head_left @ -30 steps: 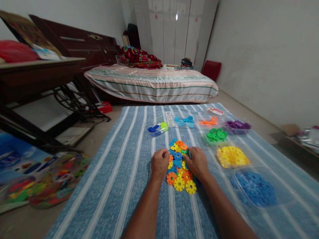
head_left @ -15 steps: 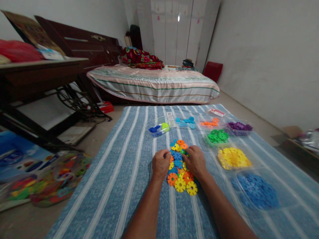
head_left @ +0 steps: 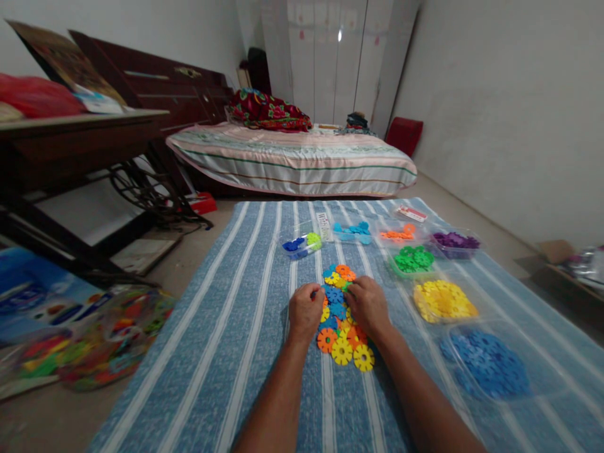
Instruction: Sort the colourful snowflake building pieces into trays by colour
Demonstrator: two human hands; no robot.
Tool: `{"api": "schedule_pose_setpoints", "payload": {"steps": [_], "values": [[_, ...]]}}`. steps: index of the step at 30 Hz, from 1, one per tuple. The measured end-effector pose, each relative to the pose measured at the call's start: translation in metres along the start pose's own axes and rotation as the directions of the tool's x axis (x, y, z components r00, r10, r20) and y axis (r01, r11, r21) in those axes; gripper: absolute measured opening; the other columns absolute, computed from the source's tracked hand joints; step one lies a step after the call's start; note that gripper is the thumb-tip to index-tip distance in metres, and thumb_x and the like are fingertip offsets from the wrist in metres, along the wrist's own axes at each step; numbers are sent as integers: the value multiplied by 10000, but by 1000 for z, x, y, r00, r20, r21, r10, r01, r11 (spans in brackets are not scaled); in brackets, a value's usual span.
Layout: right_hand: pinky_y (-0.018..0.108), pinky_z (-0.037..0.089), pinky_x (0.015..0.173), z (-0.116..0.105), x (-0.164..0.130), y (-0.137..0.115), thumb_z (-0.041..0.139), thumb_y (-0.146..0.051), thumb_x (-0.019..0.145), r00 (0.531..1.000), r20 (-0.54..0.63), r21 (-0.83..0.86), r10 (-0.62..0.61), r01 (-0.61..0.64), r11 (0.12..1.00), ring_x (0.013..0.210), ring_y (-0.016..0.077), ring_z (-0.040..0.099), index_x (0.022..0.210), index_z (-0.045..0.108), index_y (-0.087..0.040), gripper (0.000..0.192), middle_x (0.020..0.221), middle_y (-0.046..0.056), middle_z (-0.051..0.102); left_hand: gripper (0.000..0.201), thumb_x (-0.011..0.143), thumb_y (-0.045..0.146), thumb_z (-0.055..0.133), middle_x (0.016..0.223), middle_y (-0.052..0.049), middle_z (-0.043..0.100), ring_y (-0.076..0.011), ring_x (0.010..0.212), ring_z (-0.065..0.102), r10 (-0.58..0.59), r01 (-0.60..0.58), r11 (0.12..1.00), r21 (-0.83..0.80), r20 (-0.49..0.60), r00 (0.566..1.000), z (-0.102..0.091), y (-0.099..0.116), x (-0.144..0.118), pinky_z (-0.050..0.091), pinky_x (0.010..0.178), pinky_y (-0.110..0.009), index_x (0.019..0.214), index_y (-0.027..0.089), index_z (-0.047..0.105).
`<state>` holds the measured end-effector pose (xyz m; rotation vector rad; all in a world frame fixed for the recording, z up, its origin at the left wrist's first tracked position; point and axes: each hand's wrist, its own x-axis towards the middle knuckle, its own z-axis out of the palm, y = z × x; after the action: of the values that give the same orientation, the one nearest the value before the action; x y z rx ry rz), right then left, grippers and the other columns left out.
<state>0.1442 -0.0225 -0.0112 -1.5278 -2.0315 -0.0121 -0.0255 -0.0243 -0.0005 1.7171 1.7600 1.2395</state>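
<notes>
A flat cluster of joined plastic snowflake discs [head_left: 340,314], blue, orange, yellow and green, lies on a blue striped cloth [head_left: 226,327]. My left hand [head_left: 306,310] rests curled on the cluster's left edge, fingertips on a blue disc. My right hand [head_left: 367,305] lies on the cluster's right side, its fingers bent over the discs near the top and hiding what they pinch. Whether either hand actually grips a disc is hidden.
Clear tubs of sorted discs line the cloth: dark blue [head_left: 488,363], yellow [head_left: 442,299], green [head_left: 411,258], purple [head_left: 453,240], orange [head_left: 395,234], light blue [head_left: 352,230], and blue with lime [head_left: 302,243]. A bagged toy pile [head_left: 113,336] lies left; a bed [head_left: 292,157] stands behind.
Both hands have drawn slightly closer together on the disc cluster, the right hand shifting a little left. The view has barely drifted.
</notes>
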Motion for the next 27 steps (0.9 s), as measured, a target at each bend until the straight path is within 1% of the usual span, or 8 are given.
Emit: {"api": "schedule_pose_setpoints", "payload": {"steps": [7,12,14,16,18,20,24,27], "values": [[302,400,792,-15,-6,-2,439,-222,918,994,-106,54,-19,25,998,827,184,540,739,645,-189,275,834,77,635,137,794,250,552,789,-4,699,-156,783,636,3,-3,1000,-4,-3,1000,-1,1,-1,476,738,-260,742,214,674],[298,399,747,-48,9,14,444,-216,901,975,-221,25,12,-6,1000,774,181,541,712,625,-194,263,776,70,631,154,802,253,541,798,-12,699,-159,782,633,-2,2,1000,4,4,1000,1,0,0,474,748,-268,752,205,679],[316,395,751,-65,19,27,444,-219,898,941,-333,-73,64,-94,993,780,200,541,736,636,-181,254,773,88,630,157,801,254,541,795,-13,700,-158,778,632,-6,6,1000,5,7,1000,1,0,0,474,748,-265,751,203,682],[345,393,773,-79,26,39,463,-234,885,873,-470,-156,130,-227,961,830,231,544,855,661,-151,216,843,121,645,157,799,253,543,790,-10,699,-157,775,631,-10,10,1000,5,5,1000,1,1,1,474,745,-261,747,203,682],[358,400,784,-84,27,44,479,-260,878,847,-510,-168,150,-269,948,861,247,550,955,662,-137,233,884,131,653,155,797,252,544,786,-9,699,-156,775,630,-16,15,1000,13,11,1000,1,2,1,473,747,-260,741,202,680],[349,418,782,-81,19,42,477,-283,882,883,-448,-111,140,-211,971,853,238,566,954,669,-152,243,871,115,661,159,801,249,539,786,-9,698,-154,780,630,-27,27,999,24,27,999,1,2,1,472,753,-257,740,201,678],[329,454,794,-65,-15,21,503,-294,871,978,-181,73,106,-94,993,859,216,599,881,684,-175,217,889,93,675,156,802,251,540,808,-11,702,-152,802,636,-54,52,998,35,37,998,1,3,1,472,764,-247,759,200,680],[331,462,821,-59,-41,9,550,-281,848,996,23,148,81,-83,986,917,219,596,917,690,-173,190,951,93,666,152,799,260,546,817,-11,704,-155,810,640,-58,57,998,32,37,998,1,2,1,476,765,-249,769,203,684]]}}
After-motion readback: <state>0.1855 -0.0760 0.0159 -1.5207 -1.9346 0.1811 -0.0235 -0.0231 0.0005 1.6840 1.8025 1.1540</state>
